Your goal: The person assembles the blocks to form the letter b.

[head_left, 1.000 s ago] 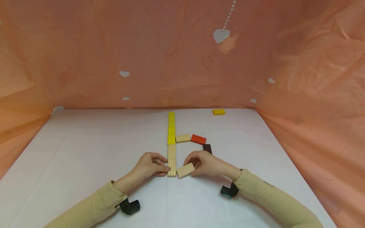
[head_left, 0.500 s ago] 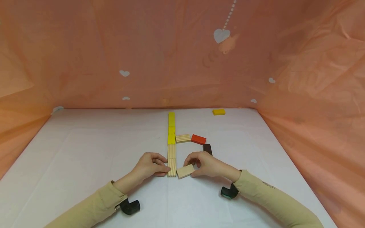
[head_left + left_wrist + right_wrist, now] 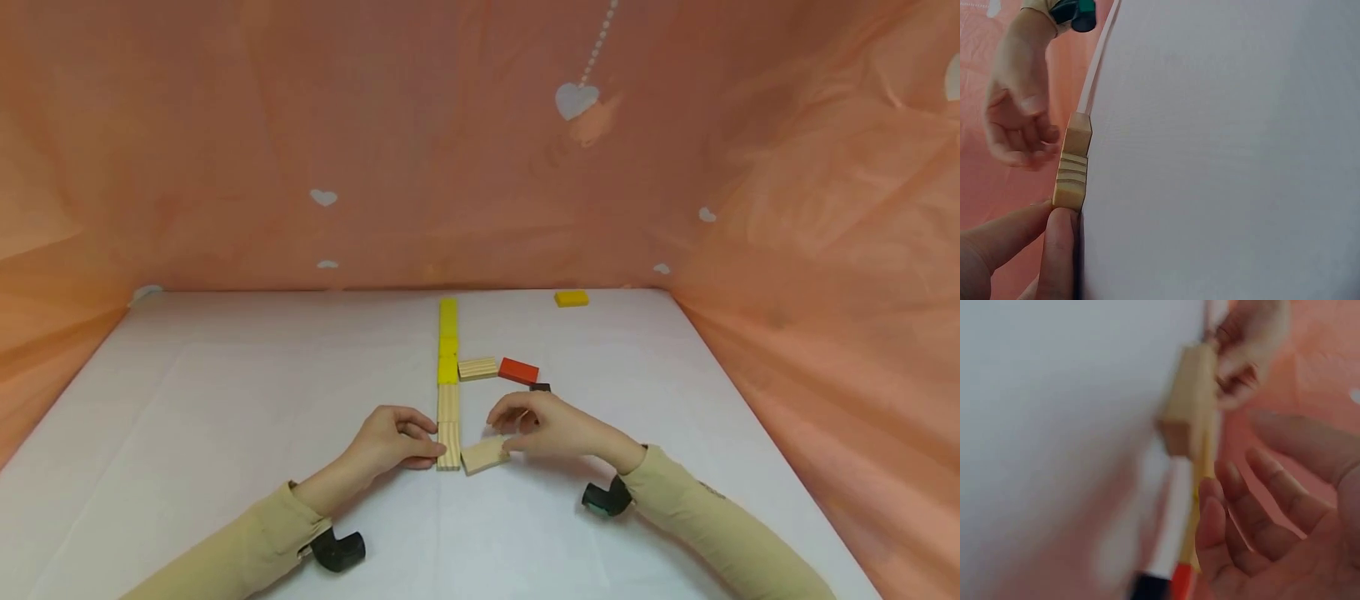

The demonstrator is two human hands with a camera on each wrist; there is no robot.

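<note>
Two striped wooden blocks [image 3: 448,446] lie end to end at the near end of a straight column whose far part is yellow blocks [image 3: 447,333]. My left hand [image 3: 393,437] rests at the left side of the nearest one, thumb and fingertips against its edge. Just right of it lies a plain wooden block [image 3: 482,457], set at a slant. My right hand [image 3: 558,425] is over this block's right end, fingers spread apart with nothing between them. In the right wrist view, a gap shows between the right fingers [image 3: 1213,525] and the plain block [image 3: 1188,403].
A striped block [image 3: 477,368], a red block [image 3: 519,370] and a dark block [image 3: 540,387] curve rightward from the column; my right hand partly covers the dark one. A lone yellow block [image 3: 572,298] lies at the back of the white tabletop [image 3: 262,375]. Orange cloth [image 3: 420,167] surrounds it.
My right hand has let go of the plain wooden block and lifted slightly away, covering more of the dark block. The left hand keeps its place; the head view has shifted a little.
</note>
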